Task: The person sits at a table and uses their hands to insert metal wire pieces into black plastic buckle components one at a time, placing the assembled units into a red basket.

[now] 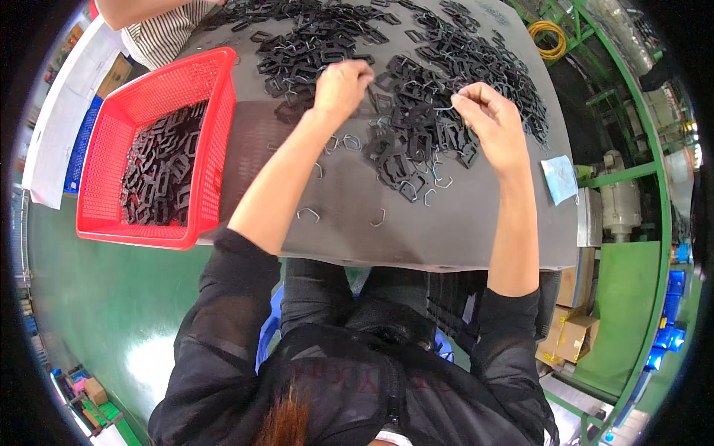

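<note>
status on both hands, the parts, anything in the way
Left hand over heaped black parts, grip unclear. Right hand seems to pinch a metal hook. Red basket left, blue mask right, neither in the way.

Your right hand (497, 125) over black pieces (420, 141), bent wire (444, 108) pinched at its fingertips. Your left hand (342, 89), blurred, above the grey table (446, 234). Red basket (213, 149), partly filled with black pieces, at your left; blue mask (559, 180) at right.

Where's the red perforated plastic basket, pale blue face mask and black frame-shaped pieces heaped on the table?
Red perforated plastic basket (213, 145), head view: right wall.
Pale blue face mask (559, 180), head view: middle.
Black frame-shaped pieces (388, 146), head view: heap's near part.
</note>
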Available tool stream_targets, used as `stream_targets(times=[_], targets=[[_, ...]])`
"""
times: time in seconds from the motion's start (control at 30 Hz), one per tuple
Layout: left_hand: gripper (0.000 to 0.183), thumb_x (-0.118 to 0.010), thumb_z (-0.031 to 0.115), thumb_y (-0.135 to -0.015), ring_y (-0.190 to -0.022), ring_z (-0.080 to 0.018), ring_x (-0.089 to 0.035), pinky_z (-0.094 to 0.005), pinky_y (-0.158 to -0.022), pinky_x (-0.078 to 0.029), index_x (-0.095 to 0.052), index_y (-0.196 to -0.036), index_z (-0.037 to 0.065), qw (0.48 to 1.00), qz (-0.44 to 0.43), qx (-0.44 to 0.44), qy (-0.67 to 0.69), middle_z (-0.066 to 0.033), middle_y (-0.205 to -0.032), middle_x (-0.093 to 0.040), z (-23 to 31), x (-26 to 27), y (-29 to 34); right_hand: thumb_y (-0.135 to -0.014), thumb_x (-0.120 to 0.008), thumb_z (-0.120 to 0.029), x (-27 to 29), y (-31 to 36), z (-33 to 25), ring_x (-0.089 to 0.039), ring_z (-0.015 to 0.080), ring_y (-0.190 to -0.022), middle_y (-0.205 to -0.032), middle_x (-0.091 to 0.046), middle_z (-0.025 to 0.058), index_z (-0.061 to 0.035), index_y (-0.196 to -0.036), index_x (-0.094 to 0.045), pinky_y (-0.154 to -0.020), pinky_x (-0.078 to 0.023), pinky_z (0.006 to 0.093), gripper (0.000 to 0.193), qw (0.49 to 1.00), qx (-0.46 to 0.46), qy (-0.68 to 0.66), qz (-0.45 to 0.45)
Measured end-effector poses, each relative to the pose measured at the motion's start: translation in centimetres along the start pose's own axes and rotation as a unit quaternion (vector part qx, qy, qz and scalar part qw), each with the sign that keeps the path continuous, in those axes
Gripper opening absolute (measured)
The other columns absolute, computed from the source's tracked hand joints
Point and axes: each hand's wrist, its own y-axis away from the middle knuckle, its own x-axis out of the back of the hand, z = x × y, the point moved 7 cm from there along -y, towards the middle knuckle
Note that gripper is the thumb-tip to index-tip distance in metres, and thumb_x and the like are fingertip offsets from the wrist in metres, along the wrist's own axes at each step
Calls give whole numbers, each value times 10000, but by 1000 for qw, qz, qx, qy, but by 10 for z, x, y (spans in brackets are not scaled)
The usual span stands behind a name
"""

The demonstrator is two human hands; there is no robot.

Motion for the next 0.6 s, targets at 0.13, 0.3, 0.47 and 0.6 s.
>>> stream_targets(times=[0.13, 0.3, 0.47, 0.6], targets=[[149, -641, 161, -803, -601, -202, -606, -304, -580, -470, -633, -914, 62, 997, 40, -59, 38, -86, -709, -642, 60, 58, -11, -743, -628, -201, -29, 14, 39, -535, 136, -636, -680, -590, 74, 21, -823, -634, -632, -430, 283, 236, 987, -44, 138, -69], [147, -627, 145, -774, -640, -196, -641, -305, -612, -492, -639, -892, 58, 995, -58, -20, -75, -90, -708, -648, 56, 56, -12, -756, -587, -207, -39, 31, 103, -395, 53, -500, -573, -462, -43, -97, -640, -539, -464, -283, 219, 166, 960, -254, -15, -113], [129, -593, 102, -713, -545, -180, -570, -306, -493, -444, -637, -808, 26, 924, -309, 223, 18, -87, -661, -611, 6, 24, 8, -730, -566, -180, -36, 55, 120, -393, 79, -464, -589, -448, -10, -86, -640, -469, -406, -241, 229, 162, 884, -371, -263, -107], [155, -583, 102, -770, -451, -71, -421, -228, -382, -313, -618, -903, 31, 852, -414, 297, 121, 9, -593, -501, -1, -3, 30, -721, -543, -199, -42, 68, 126, -342, 84, -478, -629, -436, -5, -88, -671, -479, -440, -237, 214, 138, 825, -370, -406, -133]])
